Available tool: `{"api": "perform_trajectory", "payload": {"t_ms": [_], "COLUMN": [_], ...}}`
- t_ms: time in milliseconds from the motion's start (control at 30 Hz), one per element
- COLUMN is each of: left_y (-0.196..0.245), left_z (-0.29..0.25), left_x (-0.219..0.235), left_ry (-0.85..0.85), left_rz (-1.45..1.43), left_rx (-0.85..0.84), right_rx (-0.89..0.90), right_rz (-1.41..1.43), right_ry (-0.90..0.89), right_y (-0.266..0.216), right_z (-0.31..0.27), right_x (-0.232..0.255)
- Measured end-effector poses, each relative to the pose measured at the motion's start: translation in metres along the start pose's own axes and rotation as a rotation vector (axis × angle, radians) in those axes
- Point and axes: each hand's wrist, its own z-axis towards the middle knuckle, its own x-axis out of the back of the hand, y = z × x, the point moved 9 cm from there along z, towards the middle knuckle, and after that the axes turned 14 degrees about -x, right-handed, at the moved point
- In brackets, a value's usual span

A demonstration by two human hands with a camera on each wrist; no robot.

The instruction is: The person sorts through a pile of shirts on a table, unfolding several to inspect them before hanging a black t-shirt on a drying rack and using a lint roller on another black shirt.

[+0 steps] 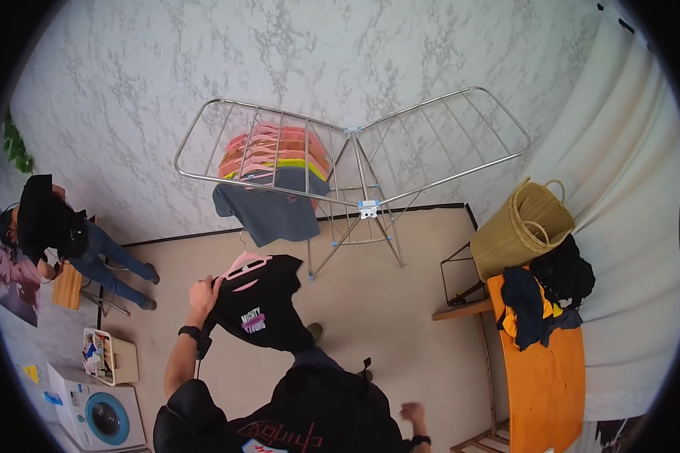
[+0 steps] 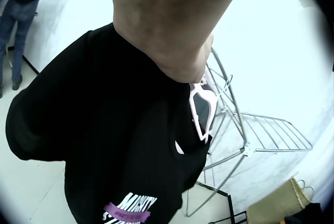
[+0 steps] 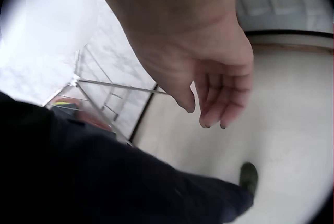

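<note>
In the head view my left hand point(image 1: 203, 296) grips the shoulder of a black T-shirt point(image 1: 276, 302) with a pink hanger point(image 1: 243, 266) in its neck. White lettering with a purple band marks its front. In the left wrist view the shirt point(image 2: 120, 119) hangs below the hand point(image 2: 195, 65), whose fingers are mostly hidden, beside the hanger point(image 2: 211, 99). My right hand point(image 3: 209, 67) holds nothing; its fingers hang loosely curled above the floor, at the lower right of the head view point(image 1: 412, 412).
A metal drying rack point(image 1: 368, 208) holds several shirts point(image 1: 276, 204) on pink hangers at its left. Right stand a wicker basket point(image 1: 506, 234) and an orange table point(image 1: 544, 385) with clothes point(image 1: 525, 302). Left are a person point(image 1: 75, 226), a laundry basket point(image 1: 125, 359) and a washing machine point(image 1: 75, 400).
</note>
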Motion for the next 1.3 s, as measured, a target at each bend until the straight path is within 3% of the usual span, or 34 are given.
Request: {"api": "perform_trajectory", "payload": {"t_ms": [67, 100, 167, 333, 400, 467, 500, 533, 567, 600, 667, 767, 867, 933, 1000, 1067, 1167, 1300], "left_y": [-0.022, -0.033, -0.050, -0.105, -0.121, -0.136, -0.141, -0.146, -0.148, -0.149, -0.152, -0.147, -0.138, -0.128, -0.129, -0.128, -0.130, -0.125], "left_z": [0.016, 0.025, 0.047, 0.116, 0.136, 0.158, 0.170, 0.182, 0.192, 0.201, 0.220, 0.245, 0.262, 0.267, 0.271, 0.274, 0.279, 0.278], "left_x": [-0.007, -0.012, -0.016, -0.016, -0.017, -0.014, -0.011, -0.012, -0.011, -0.009, -0.009, -0.004, 0.003, -0.005, -0.023, -0.050, -0.095, -0.106], "left_ry": [0.034, 0.033, 0.051, 0.078, 0.087, 0.094, 0.128, 0.117, 0.135, 0.153, 0.168, 0.219, 0.284, 0.351, 0.304, 0.215, 0.130, 0.097], "left_rz": [0.029, 0.013, -0.003, -0.063, -0.108, -0.146, -0.172, -0.184, -0.208, -0.231, -0.259, -0.310, -0.361, -0.329, -0.359, -0.317, -0.363, -0.406], "left_rx": [0.025, 0.045, 0.047, 0.022, -0.014, -0.040, -0.064, -0.066, -0.103, -0.141, -0.196, -0.287, -0.381, -0.542, -0.545, -0.530, -0.492, -0.466], "right_rx": [0.004, -0.087, -0.223, -0.349, -0.350, -0.381, -0.325, -0.297, -0.125, -0.063, 0.066, 0.138, 0.040, 0.015, -0.182, -0.169, -0.264, -0.221], "right_rz": [-0.403, -0.462, -0.396, 0.049, 0.414, 1.123, 0.741, 0.354, 0.218, 0.114, 0.061, 0.024, -0.118, -0.150, -0.082, -0.332, -0.530, -0.545], "right_ry": [0.150, 0.121, 0.042, -0.031, -0.111, -0.380, -0.263, -0.137, -0.014, 0.091, 0.151, 0.128, 0.064, 0.039, 0.057, 0.164, 0.158, 0.234], "right_y": [0.156, 0.173, 0.168, 0.123, 0.126, 0.115, 0.059, -0.080, -0.143, -0.197, -0.277, -0.326, -0.310, -0.275, -0.221, -0.221, -0.180, -0.182], "right_z": [0.045, 0.016, -0.018, -0.005, 0.036, 0.072, 0.069, -0.002, -0.013, -0.026, -0.052, -0.071, -0.069, -0.064, -0.056, -0.092, -0.104, -0.124], "right_x": [-0.055, -0.079, -0.113, -0.170, -0.192, -0.225, -0.207, -0.185, -0.183, -0.183, -0.193, -0.217, -0.242, -0.251, -0.255, -0.261, -0.267, -0.273]}}
